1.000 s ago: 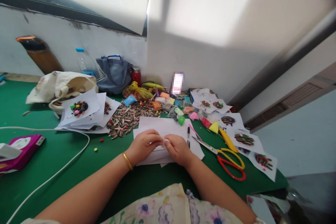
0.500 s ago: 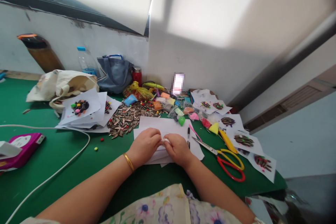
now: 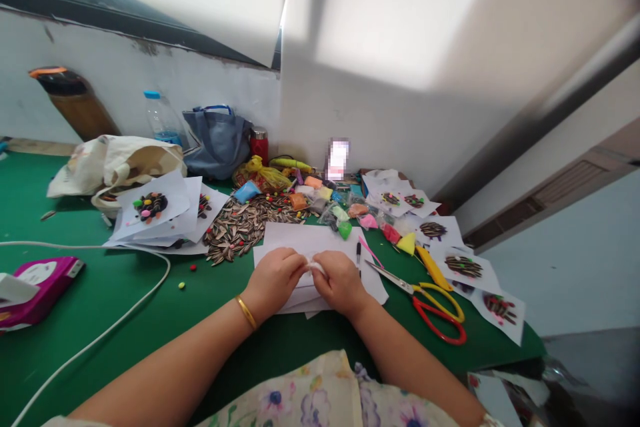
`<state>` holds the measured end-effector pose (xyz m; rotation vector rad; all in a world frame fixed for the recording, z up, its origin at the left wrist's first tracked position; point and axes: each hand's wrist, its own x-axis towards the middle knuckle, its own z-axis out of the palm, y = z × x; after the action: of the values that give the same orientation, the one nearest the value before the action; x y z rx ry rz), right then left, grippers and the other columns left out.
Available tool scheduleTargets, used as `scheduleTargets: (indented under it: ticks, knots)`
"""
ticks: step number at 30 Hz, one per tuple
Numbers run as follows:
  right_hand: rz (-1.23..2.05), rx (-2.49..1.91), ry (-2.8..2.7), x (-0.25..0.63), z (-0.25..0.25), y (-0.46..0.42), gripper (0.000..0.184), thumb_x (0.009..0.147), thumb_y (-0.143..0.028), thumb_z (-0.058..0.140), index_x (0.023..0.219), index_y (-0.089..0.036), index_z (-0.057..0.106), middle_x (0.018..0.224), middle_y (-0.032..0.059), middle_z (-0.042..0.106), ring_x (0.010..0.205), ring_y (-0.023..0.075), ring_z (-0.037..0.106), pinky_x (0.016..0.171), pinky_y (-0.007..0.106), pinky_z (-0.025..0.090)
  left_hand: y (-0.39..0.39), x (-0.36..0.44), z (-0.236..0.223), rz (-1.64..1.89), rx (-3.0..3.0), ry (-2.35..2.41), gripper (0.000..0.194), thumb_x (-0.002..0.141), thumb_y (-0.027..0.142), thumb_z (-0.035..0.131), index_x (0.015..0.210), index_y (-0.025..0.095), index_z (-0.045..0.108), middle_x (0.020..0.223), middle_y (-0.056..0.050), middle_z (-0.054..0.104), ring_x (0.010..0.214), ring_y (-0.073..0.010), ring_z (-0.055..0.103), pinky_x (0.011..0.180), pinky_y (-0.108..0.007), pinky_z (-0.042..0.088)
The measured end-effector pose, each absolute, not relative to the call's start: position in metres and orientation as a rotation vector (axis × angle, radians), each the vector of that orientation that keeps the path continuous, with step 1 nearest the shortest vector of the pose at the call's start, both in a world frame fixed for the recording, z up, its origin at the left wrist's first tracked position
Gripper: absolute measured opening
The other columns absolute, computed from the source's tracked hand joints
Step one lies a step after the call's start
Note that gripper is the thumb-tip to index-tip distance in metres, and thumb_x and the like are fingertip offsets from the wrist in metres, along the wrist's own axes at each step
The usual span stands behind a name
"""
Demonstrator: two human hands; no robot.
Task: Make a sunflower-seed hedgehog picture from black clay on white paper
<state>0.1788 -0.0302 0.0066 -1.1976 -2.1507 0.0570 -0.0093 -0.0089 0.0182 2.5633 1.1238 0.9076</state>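
Note:
My left hand [image 3: 275, 278] and my right hand [image 3: 341, 282] meet over a stack of white paper sheets [image 3: 310, 240] on the green table [image 3: 150, 307]. Both are closed, their fingertips pinching a small white lump [image 3: 316, 267] between them. A gold bangle [image 3: 245, 312] circles my left wrist. A black pen [image 3: 359, 254] lies just right of my right hand. Behind the paper spreads a pile of striped sunflower seeds [image 3: 240, 227].
Yellow and red scissors [image 3: 430, 303] lie at the right. Small bags of coloured clay [image 3: 345, 213] sit behind the paper. Seed pictures on paper [image 3: 155, 207] lie left, others [image 3: 463, 263] right. A white cable [image 3: 125, 313], pink box [image 3: 35, 287], bags [image 3: 215, 140] and a bottle [image 3: 160, 117] stand left and back.
Both hands stay together over the paper, their fingers shifting slightly as they work the white lump. Nothing else on the table has moved.

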Motion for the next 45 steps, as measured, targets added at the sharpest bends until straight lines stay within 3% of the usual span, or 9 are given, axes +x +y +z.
scheduleTargets:
  ticks: [6, 13, 17, 24, 32, 45]
  knots:
    - [0.075, -1.209, -2.112, 0.1801, 0.0055, -0.0303, 0.017, 0.086, -0.025, 0.05, 0.098, -0.019, 0.06, 0.089, 0.0069, 0.066, 0.084, 0.0223, 0.059, 0.079, 0.034, 0.043, -0.0081, -0.0091, 0.0152, 1.091, 2.344, 1.073, 0.008, 0.086, 0.024, 0.061, 0.089, 0.019, 0.066, 0.083, -0.004, 0.066, 0.079, -0.0163, 0.059, 0.074, -0.029, 0.047]
    - [0.109, -1.231, -2.074, 0.1779, 0.0075, -0.0317, 0.016, 0.08, -0.022, 0.054, 0.095, -0.019, 0.058, 0.086, 0.0055, 0.063, 0.084, 0.0215, 0.057, 0.079, 0.034, 0.043, -0.0076, -0.0087, 0.0156, 1.148, 2.271, 0.988, 0.011, 0.087, 0.022, 0.06, 0.092, 0.02, 0.069, 0.089, -0.004, 0.067, 0.085, -0.0157, 0.061, 0.079, -0.029, 0.049]
    - [0.086, -1.238, -2.065, 0.1761, 0.008, -0.0318, 0.019, 0.076, -0.022, 0.057, 0.095, -0.019, 0.058, 0.088, 0.0055, 0.063, 0.084, 0.0214, 0.056, 0.079, 0.034, 0.042, -0.0072, -0.0078, 0.0152, 1.106, 2.234, 1.071, 0.012, 0.084, 0.021, 0.062, 0.095, 0.02, 0.067, 0.085, -0.003, 0.069, 0.079, -0.0154, 0.062, 0.075, -0.029, 0.05]
    - [0.115, -1.207, -2.174, 0.1747, 0.0127, -0.0327, 0.009, 0.083, -0.025, 0.055, 0.09, -0.021, 0.059, 0.086, 0.0046, 0.063, 0.085, 0.0204, 0.056, 0.08, 0.034, 0.04, -0.0057, -0.0102, 0.0166, 0.98, 2.261, 1.097, 0.012, 0.086, 0.026, 0.06, 0.079, 0.02, 0.068, 0.079, -0.002, 0.07, 0.074, -0.0156, 0.062, 0.07, -0.028, 0.047]
    - [0.078, -1.207, -2.15, 0.1769, 0.0119, -0.0326, 0.008, 0.082, -0.02, 0.054, 0.083, -0.021, 0.061, 0.085, 0.0044, 0.063, 0.084, 0.0197, 0.056, 0.08, 0.034, 0.038, -0.0061, -0.0085, 0.0176, 1.055, 2.193, 1.038, 0.006, 0.083, 0.016, 0.06, 0.082, 0.019, 0.065, 0.079, -0.001, 0.066, 0.075, -0.014, 0.06, 0.073, -0.026, 0.047]
    - [0.058, -1.263, -2.1, 0.1791, 0.0091, -0.0291, 0.009, 0.081, -0.019, 0.053, 0.085, -0.02, 0.061, 0.083, 0.0051, 0.063, 0.084, 0.0212, 0.055, 0.08, 0.034, 0.039, -0.006, -0.0086, 0.0194, 1.152, 2.039, 1.072, 0.008, 0.083, 0.025, 0.062, 0.079, 0.018, 0.066, 0.077, -0.002, 0.067, 0.073, -0.0145, 0.06, 0.071, -0.028, 0.049]
